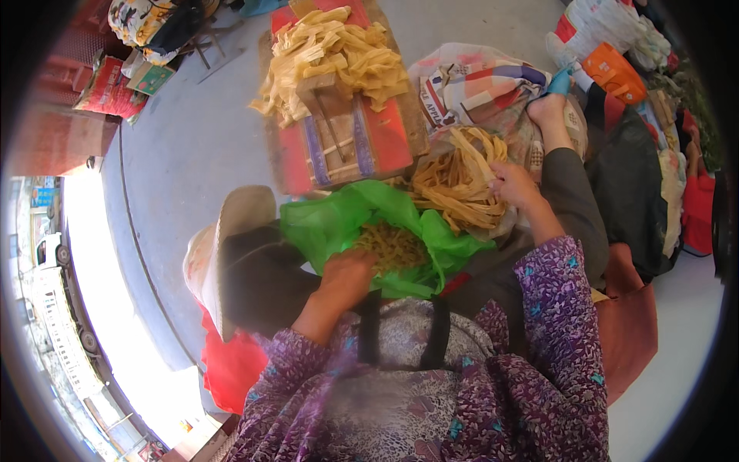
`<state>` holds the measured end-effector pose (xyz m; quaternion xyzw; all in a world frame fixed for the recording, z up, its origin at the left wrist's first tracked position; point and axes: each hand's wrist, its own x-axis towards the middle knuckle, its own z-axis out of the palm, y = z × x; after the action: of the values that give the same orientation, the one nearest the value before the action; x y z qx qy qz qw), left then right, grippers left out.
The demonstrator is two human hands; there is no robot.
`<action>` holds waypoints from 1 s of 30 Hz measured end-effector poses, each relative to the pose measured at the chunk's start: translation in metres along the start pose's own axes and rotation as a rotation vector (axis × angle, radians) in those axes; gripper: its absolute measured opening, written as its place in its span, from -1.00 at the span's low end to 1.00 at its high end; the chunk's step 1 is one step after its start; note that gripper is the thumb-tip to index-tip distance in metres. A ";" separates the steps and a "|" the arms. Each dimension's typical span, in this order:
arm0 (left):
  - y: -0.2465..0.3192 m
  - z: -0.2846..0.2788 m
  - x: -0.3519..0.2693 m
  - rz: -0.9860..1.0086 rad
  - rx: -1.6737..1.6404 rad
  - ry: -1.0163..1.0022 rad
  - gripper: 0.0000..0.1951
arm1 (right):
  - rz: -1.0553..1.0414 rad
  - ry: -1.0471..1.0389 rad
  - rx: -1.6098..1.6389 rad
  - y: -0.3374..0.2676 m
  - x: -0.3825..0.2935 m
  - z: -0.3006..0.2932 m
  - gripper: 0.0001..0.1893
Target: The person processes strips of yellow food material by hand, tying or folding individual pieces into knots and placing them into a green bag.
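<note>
My left hand (348,274) reaches into the near left side of an open green plastic bag (323,216) on my lap; its fingertips are hidden among small yellowish-brown pieces (395,245), and I cannot tell whether it grips any. To the right, my right hand (511,182) has its fingers closed on the edge of a coiled bundle of tan, flat strips (450,185). Beyond the bag lies a red board (392,130) bearing a wooden block with a thin rod. A heap of pale yellow strips (340,49) covers the board's far part.
A patterned cloth sack (479,86) lies beyond the coiled bundle, beside my bare foot. A straw-coloured hat (245,231) rests at my left knee. On the right are a dark bag (626,185) and an orange bag (615,72). A red cushion-like sack (109,86) stands at the far left.
</note>
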<state>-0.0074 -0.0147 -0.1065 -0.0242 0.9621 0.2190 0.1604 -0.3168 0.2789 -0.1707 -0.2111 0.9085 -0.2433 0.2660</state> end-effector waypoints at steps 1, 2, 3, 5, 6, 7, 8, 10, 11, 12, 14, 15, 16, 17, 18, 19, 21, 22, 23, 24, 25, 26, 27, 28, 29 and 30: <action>-0.001 0.002 -0.001 -0.008 0.003 -0.011 -0.69 | 0.016 0.041 -0.220 -0.001 -0.001 0.000 -0.75; -0.002 0.002 -0.003 -0.017 0.005 -0.022 -0.69 | 0.032 0.082 -0.440 -0.002 -0.001 -0.001 -0.76; -0.002 0.003 -0.004 -0.008 0.003 0.000 -0.75 | 0.048 0.123 -0.662 -0.008 -0.004 -0.002 -0.77; -0.004 0.003 -0.006 0.008 0.000 0.043 -0.86 | -0.341 0.422 -0.694 -0.023 -0.007 0.002 -0.81; -0.004 0.003 -0.006 0.007 0.000 0.049 -0.86 | -0.536 0.572 -0.700 -0.031 -0.007 0.005 -0.82; -0.002 0.002 -0.005 0.012 -0.002 0.055 -0.87 | -0.577 0.489 -0.647 -0.037 -0.009 0.013 -0.84; -0.001 0.003 -0.004 0.017 -0.003 0.061 -0.87 | -0.617 0.405 -0.592 -0.044 -0.011 0.023 -0.85; -0.007 0.011 -0.004 0.010 0.014 0.042 -0.85 | -0.539 0.175 -0.618 -0.045 -0.014 0.049 -0.86; -0.010 0.015 -0.004 0.007 0.024 0.032 -0.84 | -0.412 0.028 -0.701 -0.043 -0.015 0.065 -0.86; -0.007 0.013 -0.004 0.000 0.025 0.013 -0.82 | -0.277 -0.122 -0.781 -0.042 -0.016 0.075 -0.85; 0.000 0.008 -0.003 -0.013 0.028 -0.026 -0.78 | -0.306 -0.082 -0.787 -0.035 -0.010 0.085 -0.86; 0.003 0.005 -0.003 -0.027 0.019 -0.047 -0.76 | -0.323 -0.064 -0.795 -0.034 -0.009 0.085 -0.86; 0.004 0.002 -0.003 -0.039 0.011 -0.069 -0.73 | -0.338 -0.112 -0.802 -0.032 -0.008 0.084 -0.86; 0.005 0.001 -0.002 -0.051 0.002 -0.091 -0.71 | -0.351 -0.161 -0.808 -0.030 -0.008 0.084 -0.86; 0.005 0.001 -0.002 -0.051 0.004 -0.086 -0.71 | -0.366 -0.211 -0.817 -0.032 -0.009 0.082 -0.86; 0.004 0.001 -0.002 -0.050 0.007 -0.082 -0.71 | -0.357 -0.229 -0.829 -0.034 -0.011 0.080 -0.86; 0.001 0.004 -0.004 -0.041 0.020 -0.057 -0.70 | -0.339 -0.267 -0.854 -0.041 -0.016 0.075 -0.87; -0.003 0.008 -0.005 -0.034 0.031 -0.036 -0.70 | -0.432 -0.098 -0.828 -0.045 -0.016 0.070 -0.86; -0.005 0.011 -0.008 -0.031 0.043 -0.016 -0.68 | -0.524 0.072 -0.795 -0.050 -0.015 0.064 -0.86; -0.005 0.011 -0.006 -0.034 0.047 -0.032 -0.68 | -0.607 0.249 -0.756 -0.052 -0.013 0.059 -0.85; -0.004 0.011 -0.006 -0.040 0.051 -0.048 -0.68 | -0.570 0.199 -0.809 -0.047 -0.011 0.061 -0.85; -0.003 0.011 -0.007 -0.050 0.055 -0.064 -0.68 | -0.535 0.149 -0.860 -0.039 -0.007 0.064 -0.84; -0.003 0.010 -0.004 -0.041 0.048 -0.064 -0.68 | -0.482 0.102 -0.916 -0.033 -0.007 0.061 -0.83; -0.002 0.008 -0.003 -0.034 0.041 -0.064 -0.68 | -0.456 0.063 -0.960 -0.026 -0.009 0.060 -0.82; -0.001 0.006 -0.001 -0.025 0.034 -0.065 -0.69 | -0.428 0.024 -1.002 -0.020 -0.012 0.060 -0.81; -0.001 0.006 0.000 -0.016 0.025 -0.051 -0.69 | -0.402 -0.020 -1.044 -0.015 -0.017 0.060 -0.80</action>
<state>-0.0059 -0.0125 -0.1124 -0.0242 0.9602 0.2062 0.1871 -0.2649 0.2561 -0.2007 -0.4862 0.8478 0.1948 0.0833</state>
